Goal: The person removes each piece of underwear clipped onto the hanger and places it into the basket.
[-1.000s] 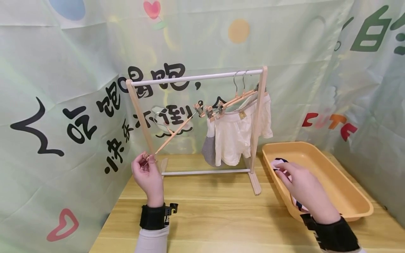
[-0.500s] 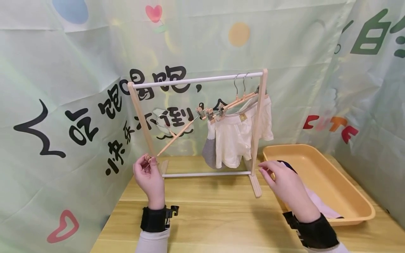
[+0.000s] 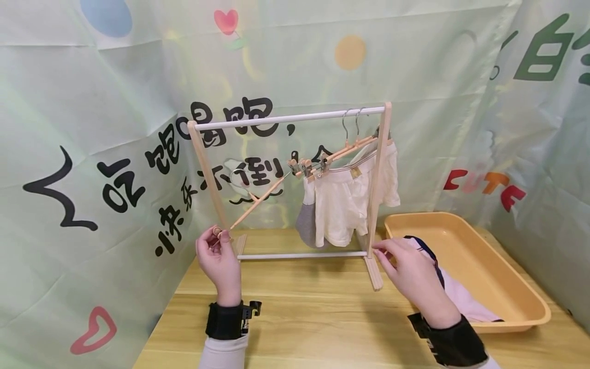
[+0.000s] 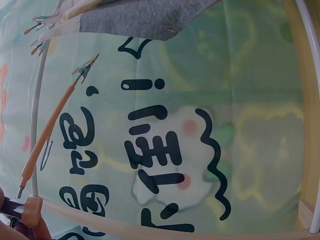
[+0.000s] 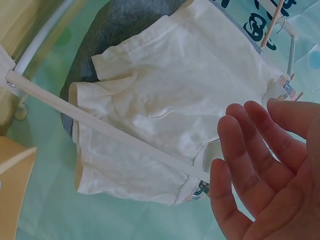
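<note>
My left hand [image 3: 216, 259] pinches the near clip of a wooden clip hanger [image 3: 255, 202], in front of the rack's left post. The hanger slants up to the right; its far clip [image 4: 86, 67] has no garment in it, and its metal hook points up. My right hand [image 3: 417, 274] is held beside the foot of the rack's right post, fingers loosely bent. In the right wrist view its palm and fingers [image 5: 232, 145] show nothing in them. Left of that hand, white shorts [image 3: 338, 210] and a grey-and-white garment [image 3: 305, 225] hang from two hangers on the rack [image 3: 290, 119].
An orange-yellow basin [image 3: 479, 256] stands at the right of the wooden table [image 3: 313, 328]. Inside, along its left side, lies a pink garment with navy trim [image 3: 461, 300]. A printed curtain [image 3: 286, 56] encloses the back and sides.
My right hand has let go of the pink garment, left the basin and moved left to the rack's right post. My left hand keeps its pinch on the hanger's clip.
</note>
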Motion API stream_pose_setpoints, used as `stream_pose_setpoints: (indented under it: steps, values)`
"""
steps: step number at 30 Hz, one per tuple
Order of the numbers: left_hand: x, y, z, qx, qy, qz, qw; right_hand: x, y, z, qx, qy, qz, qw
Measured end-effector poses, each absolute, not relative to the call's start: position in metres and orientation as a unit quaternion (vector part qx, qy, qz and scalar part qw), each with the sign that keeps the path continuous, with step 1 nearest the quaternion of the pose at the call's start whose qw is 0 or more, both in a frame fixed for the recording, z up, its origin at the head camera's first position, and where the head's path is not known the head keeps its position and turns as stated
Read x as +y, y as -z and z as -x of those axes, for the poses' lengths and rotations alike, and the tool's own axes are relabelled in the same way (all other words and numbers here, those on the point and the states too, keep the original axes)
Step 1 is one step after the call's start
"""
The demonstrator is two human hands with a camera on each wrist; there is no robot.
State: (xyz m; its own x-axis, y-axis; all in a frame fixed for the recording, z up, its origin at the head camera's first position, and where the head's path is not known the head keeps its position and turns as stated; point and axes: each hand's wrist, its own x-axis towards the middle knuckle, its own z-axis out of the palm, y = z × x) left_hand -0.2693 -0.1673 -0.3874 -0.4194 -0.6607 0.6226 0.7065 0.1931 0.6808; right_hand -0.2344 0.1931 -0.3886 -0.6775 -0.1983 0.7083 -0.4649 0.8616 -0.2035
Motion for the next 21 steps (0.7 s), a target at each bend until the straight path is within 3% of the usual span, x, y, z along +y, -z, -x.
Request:
stream_pose_setpoints:
  steps: [21]
  values:
    - [-0.166, 0.3865, 0.2675, -0.573, 0.618, 0.016, 0.538, 0.1876, 0.398, 0.2352, -0.894, -0.208, -0.209, 0.337]
